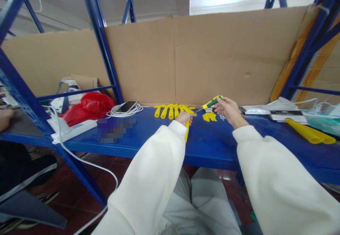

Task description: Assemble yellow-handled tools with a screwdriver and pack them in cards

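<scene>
My left hand [183,118] is closed around a yellow plastic piece [187,131] with a tube-like handle that points down toward the shelf's front edge. In my right hand [228,111] is a screwdriver [212,102] with a green and yellow handle, its thin shaft slanting down to the piece at my left fingers. Whether the tip touches a screw is too small to tell. Behind my left hand lies a row of yellow scraper-like pieces with tubular handles [170,112]. Small flat yellow parts [209,117] lie between my hands, and small metal bits [221,116] sit under my right hand.
On the blue shelf [159,135], a phone [127,106] rests on a coiled white cable [113,113]. Further left are a white power strip [77,130] and a red bag [89,105]. Yellow tubes [305,131] lie at right. Cardboard [212,57] stands behind. Another person's hand [5,117] shows far left.
</scene>
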A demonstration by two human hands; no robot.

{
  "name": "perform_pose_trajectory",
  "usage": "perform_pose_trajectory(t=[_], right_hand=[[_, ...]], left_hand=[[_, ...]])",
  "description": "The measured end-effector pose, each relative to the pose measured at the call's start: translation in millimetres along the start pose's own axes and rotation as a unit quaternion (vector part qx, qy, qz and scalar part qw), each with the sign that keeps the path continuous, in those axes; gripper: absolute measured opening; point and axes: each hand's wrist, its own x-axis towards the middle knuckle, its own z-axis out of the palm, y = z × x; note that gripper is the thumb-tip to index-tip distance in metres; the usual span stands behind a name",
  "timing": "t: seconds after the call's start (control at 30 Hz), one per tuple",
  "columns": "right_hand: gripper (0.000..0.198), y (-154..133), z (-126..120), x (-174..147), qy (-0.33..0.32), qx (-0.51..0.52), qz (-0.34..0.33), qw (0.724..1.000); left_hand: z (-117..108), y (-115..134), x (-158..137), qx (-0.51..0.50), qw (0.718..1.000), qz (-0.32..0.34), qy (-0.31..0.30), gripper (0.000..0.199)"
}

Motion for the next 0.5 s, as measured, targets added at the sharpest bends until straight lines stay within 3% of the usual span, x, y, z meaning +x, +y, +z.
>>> perform_pose_trajectory(t=[0.33, 0.5], right_hand=[[0.043, 1.0, 1.2, -1.0, 0.017, -0.023, -0.049, 0.998], [0.044, 2.6, 3.6, -1.2, 0.036, -0.028, -0.099, 0.994]], left_hand=[[0.1, 2.5, -2.1, -0.003, 1.000, -0.008, -0.001, 0.015], [0.5, 3.7, -3.5, -0.013, 1.000, -0.009, -0.007, 0.021]])
